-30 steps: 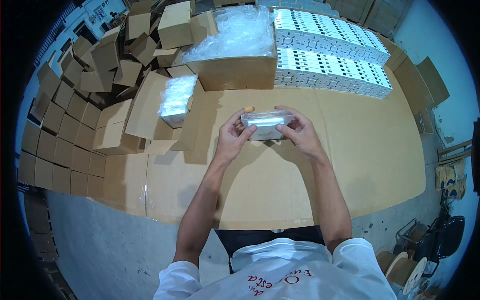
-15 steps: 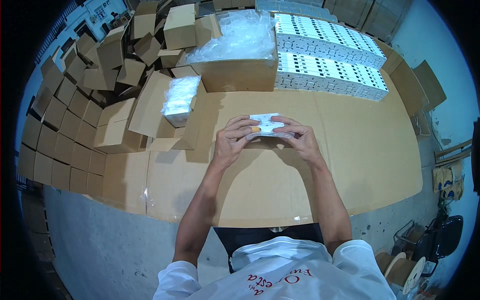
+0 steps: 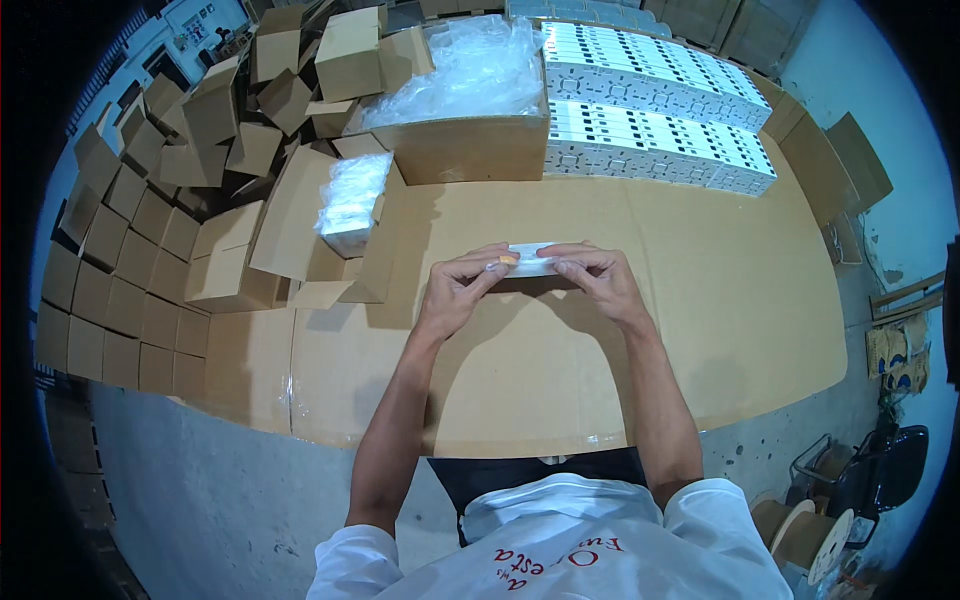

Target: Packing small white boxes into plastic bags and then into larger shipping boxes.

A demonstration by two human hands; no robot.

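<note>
Hands at work over a cardboard-covered table (image 3: 700, 330): the left hand (image 3: 462, 288) and the right hand (image 3: 598, 278) meet at the middle of the surface, both closed in a pinch on the ends of a small white packet (image 3: 533, 260) held just above the table, between the fingertips. The wrapper looks glossy, perhaps clear film over a white part; what is inside cannot be told.

Beyond the hands sits an open carton (image 3: 470, 140) heaped with crumpled clear plastic bags (image 3: 470, 70). Beyond the right hand, rows of white printed boxes (image 3: 660, 120) lie stacked in flat layers. Off to the left hand's side, an open small carton (image 3: 310, 235) carries a wrapped bundle (image 3: 352, 200), and past it a loose pile of folded brown cartons (image 3: 160, 190) spreads outward.

Judging by the grip, the step in hand appears to be handling or straightening a single wrapped piece. The next move probably calls for a steady two-handed hold so the slippery film does not slide, and a clear path toward one of the cartons.
</note>
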